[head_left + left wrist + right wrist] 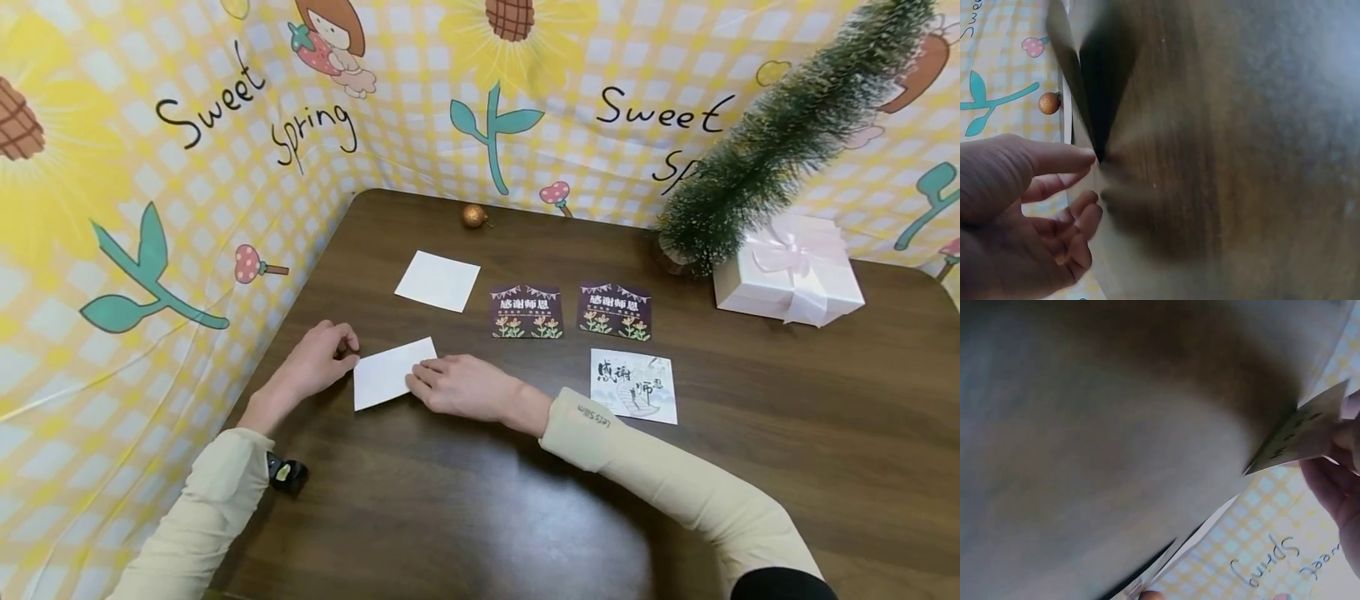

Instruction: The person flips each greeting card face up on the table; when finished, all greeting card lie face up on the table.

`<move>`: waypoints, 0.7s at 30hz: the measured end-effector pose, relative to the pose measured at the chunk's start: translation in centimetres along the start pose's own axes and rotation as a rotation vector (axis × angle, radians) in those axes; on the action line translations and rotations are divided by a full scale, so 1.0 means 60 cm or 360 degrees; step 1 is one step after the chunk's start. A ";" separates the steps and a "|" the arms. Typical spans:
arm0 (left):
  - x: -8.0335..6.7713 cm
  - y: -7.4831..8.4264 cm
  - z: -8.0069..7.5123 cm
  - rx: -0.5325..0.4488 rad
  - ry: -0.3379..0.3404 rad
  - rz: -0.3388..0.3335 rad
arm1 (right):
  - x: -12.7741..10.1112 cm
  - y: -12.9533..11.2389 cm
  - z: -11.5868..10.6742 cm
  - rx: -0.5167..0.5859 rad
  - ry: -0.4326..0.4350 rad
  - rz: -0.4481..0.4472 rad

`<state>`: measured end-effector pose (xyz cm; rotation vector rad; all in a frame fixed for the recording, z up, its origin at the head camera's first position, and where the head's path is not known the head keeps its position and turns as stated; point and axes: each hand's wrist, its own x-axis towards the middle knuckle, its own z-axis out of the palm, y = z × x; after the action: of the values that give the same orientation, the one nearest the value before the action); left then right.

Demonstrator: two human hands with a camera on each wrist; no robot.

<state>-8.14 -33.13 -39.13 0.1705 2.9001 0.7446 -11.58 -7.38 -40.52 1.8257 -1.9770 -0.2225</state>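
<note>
A blank white card [390, 375] is tilted over the left part of the table. My left hand [322, 358] is at its left edge, thumb and fingers curled close to the corner. In the left wrist view, the thumb tip [1088, 155] meets the card's corner, with the other fingers bent below. My right hand [465, 387] pinches the card's right end, its knuckles covering that part. In the right wrist view, the card's underside [1294, 434] shows dark marks. Behind it lies a second blank white card [438, 281].
Two purple cards [526, 312] [614, 312] lie side by side at mid-table. A white printed card [633, 385] lies beyond the right sleeve. At the back are an orange ball [474, 216], a small artificial tree [780, 142] and a white gift box [791, 279] with a pink bow.
</note>
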 end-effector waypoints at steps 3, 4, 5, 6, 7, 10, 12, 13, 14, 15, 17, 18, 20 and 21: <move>0.004 -0.005 0.001 -0.0048 0.0012 0.0179 | -0.006 0.013 0.001 -0.0021 0.0143 0.0044; 0.005 -0.006 0.001 -0.0067 0.0007 0.0259 | -0.008 0.018 0.002 -0.0016 0.0191 0.0072; 0.007 -0.007 0.001 -0.0096 -0.0001 0.0340 | -0.011 0.023 0.002 0.0001 0.0237 0.0101; 0.008 -0.007 0.001 -0.0129 -0.0016 0.0414 | -0.014 0.028 0.002 0.0021 0.0276 0.0134; 0.007 -0.006 0.001 -0.0158 -0.0033 0.0474 | -0.016 0.033 0.003 0.0050 0.0303 0.0170; 0.007 0.003 -0.001 -0.0257 -0.0102 0.0578 | -0.026 0.047 0.002 0.0144 0.0329 0.0292; 0.008 0.014 -0.001 -0.0282 -0.0111 0.0597 | -0.032 0.057 0.000 0.0208 0.0312 0.0370; 0.010 0.019 0.000 -0.0295 -0.0102 0.0597 | -0.035 0.061 -0.001 0.0237 0.0305 0.0414; 0.012 0.025 0.002 -0.0311 -0.0096 0.0585 | -0.037 0.065 -0.002 0.0265 0.0300 0.0457; 0.014 0.031 0.005 -0.0324 -0.0078 0.0576 | -0.040 0.069 -0.004 0.0299 0.0293 0.0499; 0.020 0.042 0.012 -0.0341 -0.0021 0.0546 | -0.044 0.074 -0.006 0.0379 0.0285 0.0575; 0.022 0.047 0.016 -0.0355 0.0011 0.0526 | -0.046 0.077 -0.007 0.0422 0.0279 0.0612; 0.026 0.055 0.023 -0.0380 0.0067 0.0489 | -0.050 0.081 -0.007 0.0529 0.0277 0.0684; 0.028 0.059 0.025 -0.0392 0.0093 0.0484 | -0.052 0.082 -0.008 0.0588 0.0279 0.0718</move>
<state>-9.26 -29.11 -38.89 0.5785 2.8350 1.1636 -15.77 -3.69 -38.76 1.4720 -2.3429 0.4512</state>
